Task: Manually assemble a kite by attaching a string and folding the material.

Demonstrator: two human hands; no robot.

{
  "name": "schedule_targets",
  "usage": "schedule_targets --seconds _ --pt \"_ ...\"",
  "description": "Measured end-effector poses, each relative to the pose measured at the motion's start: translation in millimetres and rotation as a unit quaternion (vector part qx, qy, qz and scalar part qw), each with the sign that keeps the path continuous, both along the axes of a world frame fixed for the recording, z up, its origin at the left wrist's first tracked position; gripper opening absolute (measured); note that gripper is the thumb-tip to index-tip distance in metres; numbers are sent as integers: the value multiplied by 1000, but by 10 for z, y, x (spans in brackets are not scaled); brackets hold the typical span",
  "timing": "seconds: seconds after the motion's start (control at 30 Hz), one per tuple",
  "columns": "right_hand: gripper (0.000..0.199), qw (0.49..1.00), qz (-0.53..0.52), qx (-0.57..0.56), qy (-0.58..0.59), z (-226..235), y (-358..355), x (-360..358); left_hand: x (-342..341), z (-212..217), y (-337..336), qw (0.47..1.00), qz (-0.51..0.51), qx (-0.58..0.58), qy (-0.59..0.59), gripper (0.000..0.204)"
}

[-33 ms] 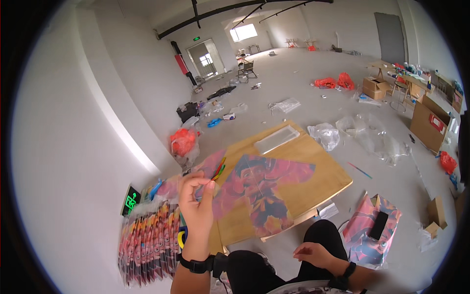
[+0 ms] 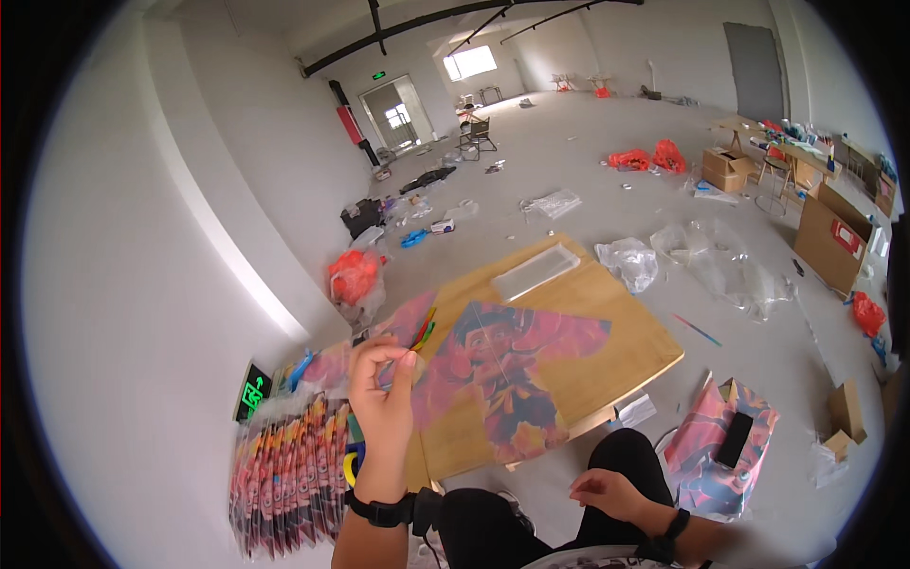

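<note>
A thin, kite-shaped sheet (image 2: 512, 365) printed with a cartoon figure is spread over a wooden table (image 2: 630, 346). Above its left side my left hand (image 2: 381, 379) is raised, thumb and forefinger pinched together. Narrow red, yellow and green strips (image 2: 427, 330) show right beyond those fingertips; whether they are in the pinch or lie behind it is unclear. Low over my right knee is my right hand (image 2: 611, 493), its fingers curled and pressed together. Anything between them is too small to make out. A clear, shallow plastic tray (image 2: 536, 272) rests at the table's far edge.
Left of the table stand a bundle of folded printed sheets (image 2: 289, 474) in clear plastic and a green exit sign (image 2: 253, 391). A printed bag-like piece with a black block (image 2: 735, 439) lies at right. Plastic wrap (image 2: 627, 264) and cardboard boxes (image 2: 834, 237) are on the floor.
</note>
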State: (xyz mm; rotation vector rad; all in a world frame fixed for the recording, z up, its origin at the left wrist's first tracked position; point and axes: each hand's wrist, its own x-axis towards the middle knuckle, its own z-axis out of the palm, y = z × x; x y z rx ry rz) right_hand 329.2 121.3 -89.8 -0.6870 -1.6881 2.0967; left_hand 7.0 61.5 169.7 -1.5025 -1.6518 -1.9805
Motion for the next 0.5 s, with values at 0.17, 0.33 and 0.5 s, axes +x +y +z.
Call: schedule_targets --seconds 0.17,0.33,0.5 --pt "16 989 -40 -105 93 -125 347 -191 -722 -417 830 998 -18 -51 -33 10" --pt "18 996 46 55 59 -338 724 -599 -1479 -959 1713 989 -25 -129 -60 11" --pt "29 987 101 112 61 -154 1048 -1093 -2305 -1642 2524 971 4 -206 -124 17"
